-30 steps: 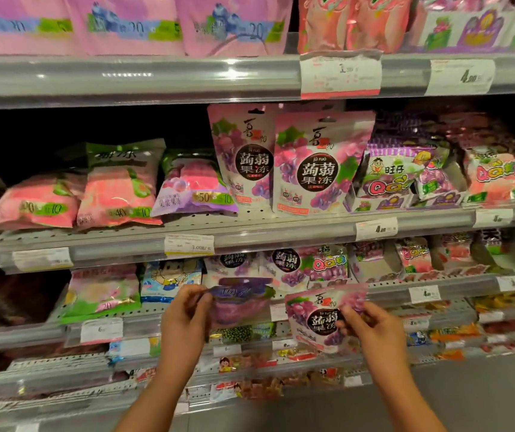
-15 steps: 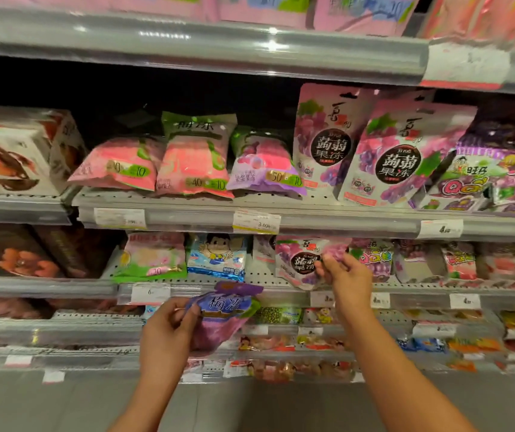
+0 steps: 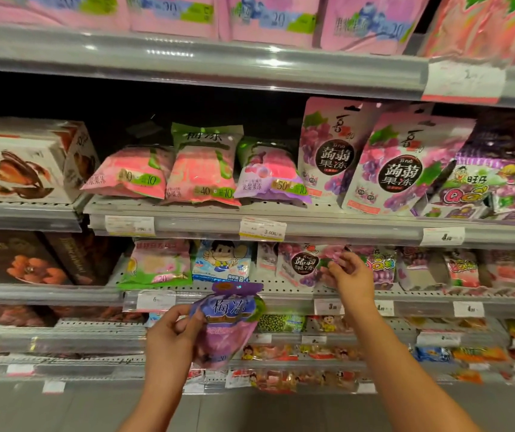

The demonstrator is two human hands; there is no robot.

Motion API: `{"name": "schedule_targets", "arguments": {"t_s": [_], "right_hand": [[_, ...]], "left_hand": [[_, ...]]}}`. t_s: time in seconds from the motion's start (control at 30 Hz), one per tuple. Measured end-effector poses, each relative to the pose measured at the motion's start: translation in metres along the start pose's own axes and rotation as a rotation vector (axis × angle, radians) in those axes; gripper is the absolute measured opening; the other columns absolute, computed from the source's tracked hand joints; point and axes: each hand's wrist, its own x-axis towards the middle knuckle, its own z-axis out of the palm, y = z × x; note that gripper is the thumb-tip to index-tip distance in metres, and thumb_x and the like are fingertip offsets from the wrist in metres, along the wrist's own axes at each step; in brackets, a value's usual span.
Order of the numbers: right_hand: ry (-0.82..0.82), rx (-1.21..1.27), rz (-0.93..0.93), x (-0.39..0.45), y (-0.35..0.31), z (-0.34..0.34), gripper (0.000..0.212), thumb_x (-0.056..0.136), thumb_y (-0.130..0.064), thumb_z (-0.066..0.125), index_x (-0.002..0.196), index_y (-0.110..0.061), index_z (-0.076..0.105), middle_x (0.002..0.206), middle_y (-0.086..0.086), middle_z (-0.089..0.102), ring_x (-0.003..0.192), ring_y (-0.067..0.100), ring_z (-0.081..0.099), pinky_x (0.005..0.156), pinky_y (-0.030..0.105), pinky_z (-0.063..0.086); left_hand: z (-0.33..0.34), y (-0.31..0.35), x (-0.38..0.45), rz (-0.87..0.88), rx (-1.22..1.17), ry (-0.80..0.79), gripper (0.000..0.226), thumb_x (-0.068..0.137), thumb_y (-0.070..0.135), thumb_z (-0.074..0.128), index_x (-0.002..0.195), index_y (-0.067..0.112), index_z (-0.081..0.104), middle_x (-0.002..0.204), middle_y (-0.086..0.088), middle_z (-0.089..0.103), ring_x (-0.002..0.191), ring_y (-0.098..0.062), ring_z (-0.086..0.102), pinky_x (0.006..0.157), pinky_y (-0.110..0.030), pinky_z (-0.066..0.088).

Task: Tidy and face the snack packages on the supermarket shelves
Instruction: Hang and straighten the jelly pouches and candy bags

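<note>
Left hand [image 3: 172, 341] pinching purple bag [image 3: 228, 325] by its left edge, in open space before the shelves. Right hand [image 3: 348, 277] pinching grape pouch [image 3: 304, 265] on shelf [image 3: 281, 299], near front edge.

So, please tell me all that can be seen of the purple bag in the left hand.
The purple bag is a soft, glossy plastic pouch with a darker crimped top edge, white Chinese characters on a blue band, a green patch at its right side and a pinker lower half. It hangs roughly upright, slightly tilted, in front of the lower shelves, not resting on any. The left hand grips its left edge; nothing else touches it.
</note>
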Motion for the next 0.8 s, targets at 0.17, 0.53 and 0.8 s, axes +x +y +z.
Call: {"name": "schedule_targets", "arguments": {"t_s": [0.17, 0.53, 0.8], "right_hand": [[-0.046, -0.297, -0.21, -0.072, -0.012, -0.013, 0.024, 0.094, -0.021, 0.067, 0.097, -0.045, 0.067, 0.099, -0.015, 0.072, 0.079, 0.011, 0.073, 0.069, 0.031, 0.062], [-0.488, -0.235, -0.229, -0.121, -0.056, 0.023, 0.016, 0.091, -0.029, 0.074, 0.105, -0.037, 0.074, 0.079, 0.004, 0.077, 0.06, 0.025, 0.073, 0.056, 0.039, 0.059], [-0.352, -0.14, -0.281, -0.11, -0.118, 0.025, 0.012, 0.088, -0.013, 0.075, 0.078, -0.019, 0.077, 0.061, 0.017, 0.07, 0.049, 0.029, 0.066, 0.049, 0.037, 0.055]], "left_hand": [[0.01, 0.01, -0.001, -0.042, -0.104, -0.035, 0.005, 0.09, 0.027, 0.072, 0.086, 0.024, 0.072, 0.063, -0.02, 0.068, 0.04, -0.021, 0.053, 0.04, -0.022, 0.04], [0.036, 0.079, -0.01, 0.056, -0.203, -0.169, 0.01, 0.089, 0.028, 0.07, 0.09, 0.018, 0.073, 0.055, -0.022, 0.054, 0.042, -0.024, 0.05, 0.043, -0.031, 0.047], [0.007, 0.15, 0.01, 0.669, 0.53, -0.171, 0.021, 0.088, 0.059, 0.055, 0.089, 0.04, 0.065, 0.074, 0.025, 0.067, 0.062, -0.001, 0.061, 0.056, -0.017, 0.044]]}}
